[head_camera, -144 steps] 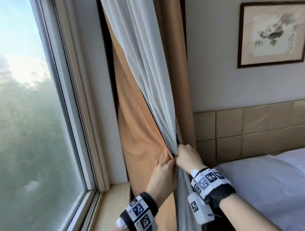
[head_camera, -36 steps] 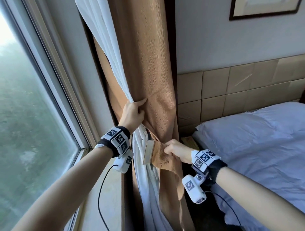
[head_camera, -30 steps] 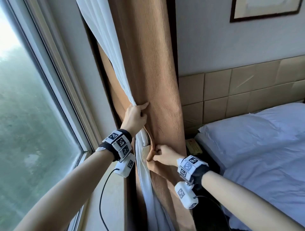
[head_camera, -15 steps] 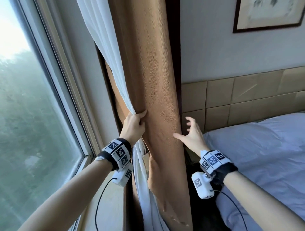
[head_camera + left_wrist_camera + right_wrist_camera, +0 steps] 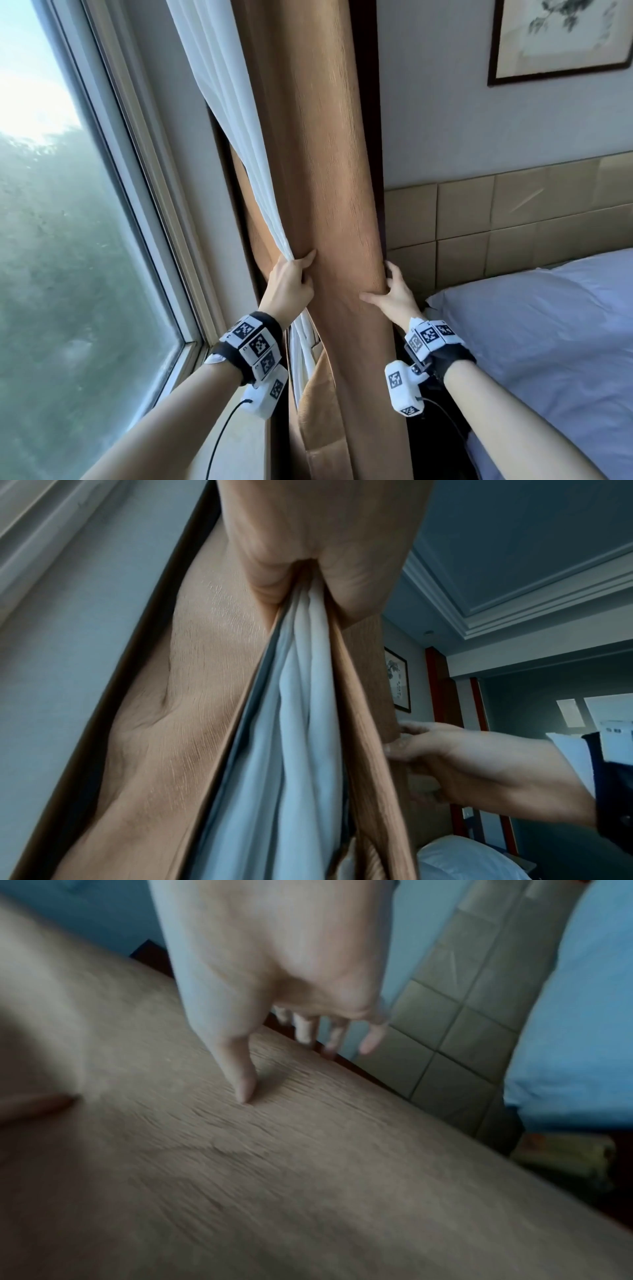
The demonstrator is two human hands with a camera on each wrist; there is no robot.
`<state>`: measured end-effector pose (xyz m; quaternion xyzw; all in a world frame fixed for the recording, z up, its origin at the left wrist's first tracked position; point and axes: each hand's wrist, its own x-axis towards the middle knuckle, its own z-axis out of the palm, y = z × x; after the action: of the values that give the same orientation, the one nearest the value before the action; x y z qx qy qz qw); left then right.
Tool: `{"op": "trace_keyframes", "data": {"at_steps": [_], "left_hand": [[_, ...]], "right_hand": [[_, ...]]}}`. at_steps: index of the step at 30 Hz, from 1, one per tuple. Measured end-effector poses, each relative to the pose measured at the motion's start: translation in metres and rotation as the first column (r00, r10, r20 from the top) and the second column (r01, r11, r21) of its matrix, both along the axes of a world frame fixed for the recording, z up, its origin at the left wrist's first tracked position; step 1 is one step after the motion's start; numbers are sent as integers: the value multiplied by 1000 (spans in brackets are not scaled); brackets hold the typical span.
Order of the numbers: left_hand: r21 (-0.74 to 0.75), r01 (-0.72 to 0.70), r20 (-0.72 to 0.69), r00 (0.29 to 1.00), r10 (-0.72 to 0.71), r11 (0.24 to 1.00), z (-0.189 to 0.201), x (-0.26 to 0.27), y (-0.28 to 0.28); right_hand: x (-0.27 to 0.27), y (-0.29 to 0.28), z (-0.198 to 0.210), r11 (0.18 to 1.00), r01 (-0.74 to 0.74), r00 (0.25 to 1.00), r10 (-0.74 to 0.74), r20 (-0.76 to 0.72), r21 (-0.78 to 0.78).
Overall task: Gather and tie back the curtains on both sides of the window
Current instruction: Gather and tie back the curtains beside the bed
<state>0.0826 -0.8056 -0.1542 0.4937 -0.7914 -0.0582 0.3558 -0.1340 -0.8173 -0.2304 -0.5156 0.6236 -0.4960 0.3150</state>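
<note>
Hands bracket a gathered drape at a bedroom window. Left hand (image 5: 289, 284) has fingers curled round the bunched white sheer (image 5: 236, 113) w/ the window-side edge of the tan curtain (image 5: 329, 178), pinching both; the left-wrist view shows folds squeezed into its grip. Right hand (image 5: 394, 294) lies spread on the bundle's bed side, thumb flat on the cloth, fingers straight and reaching behind the far edge, gripping nothing. Step in hand, by the look of it: gathering done on this side, tie-back not yet on. Next move likely calls for the right hand to find a band behind the drape and bring it round while the left keeps the folds bunched; no band is clearly visible. Nearby, the window sill (image 5: 246, 442) runs below the glass (image 5: 68, 257). Further off: bed (image 5: 548, 342), tiled headboard (image 5: 513, 219), framed picture (image 5: 561, 37) on the wall.
</note>
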Motion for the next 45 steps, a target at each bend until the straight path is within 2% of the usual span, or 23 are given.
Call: {"op": "trace_keyframes", "data": {"at_steps": [2, 4, 5, 7, 9, 12, 15, 16, 19, 23, 25, 28, 29, 31, 33, 35, 37, 40, 43, 45], "left_hand": [[13, -6, -14, 1000, 6, 1000, 0, -2, -1], [-3, -13, -18, 1000, 13, 1000, 0, -6, -1], [-10, -18, -14, 1000, 18, 1000, 0, -8, -1], [-31, -9, -9, 1000, 9, 999, 0, -13, 0], [-44, 17, -39, 999, -18, 999, -2, -16, -1], [-73, 61, -107, 992, -68, 996, -8, -15, 1], [-64, 83, -108, 990, -90, 994, -7, -10, 1], [-58, 77, -86, 993, -82, 995, -8, -8, -2], [-61, 3, -2, 1000, -4, 998, -9, -4, -10], [-52, -30, 2, 1000, 30, 998, -10, 0, -15], [-42, -46, -1, 999, 46, 998, -11, 1, -16], [-34, -46, 0, 999, 46, 998, -14, 4, -15], [-32, -34, -3, 999, 34, 999, -13, 6, -15], [-65, 15, -1, 1000, -15, 998, -13, 10, -15], [-64, 42, 9, 999, -42, 997, -13, 12, -13], [-62, 44, -11, 999, -44, 997, -12, 12, -9], [-114, 54, 23, 998, -52, 992, -13, 14, -7], [-129, 63, 84, 995, -53, 990, -15, 19, -7], [-56, -3, 26, 1000, 4, 998, -16, 20, -15], [-7, -42, 11, 999, 42, 999, -17, 21, -21]], "right_hand": [[9, 8, 2, 998, 30, 990, -38, -133, -59], [26, 23, -2, 984, 83, 908, -141, -395, -160], [38, 31, -7, 974, 60, 843, -166, -511, -217], [67, 49, -14, 966, -54, 745, -130, -655, -253], [89, 54, -26, 966, -133, 703, -66, -708, -222], [100, 44, -38, 976, -86, 750, -70, -657, -202], [103, 33, -39, 988, -57, 878, -20, -478, -145], [103, 31, -38, 989, -89, 886, 23, -463, -121], [96, 27, -26, 975, -222, 815, 201, -543, 27], [75, 23, -12, 902, -407, 687, 407, -602, 145], [65, 19, -13, 868, -467, 696, 479, -536, 169], [51, 7, -17, 827, -538, 748, 558, -359, 164], [47, 3, -14, 832, -538, 778, 552, -301, 135], [34, -8, -4, 899, -438, 876, 431, -218, 17], [19, -20, 9, 972, -195, 971, 173, -165, -130], [7, -33, 20, 972, 65, 983, -100, -151, -224], [2, -44, 25, 950, 199, 953, -244, -177, -240], [5, -54, 27, 964, 220, 926, -255, -279, -151], [6, -61, 24, 985, 157, 968, -168, -186, -69], [6, -64, 19, 979, 170, 969, -186, -160, -111]]}}
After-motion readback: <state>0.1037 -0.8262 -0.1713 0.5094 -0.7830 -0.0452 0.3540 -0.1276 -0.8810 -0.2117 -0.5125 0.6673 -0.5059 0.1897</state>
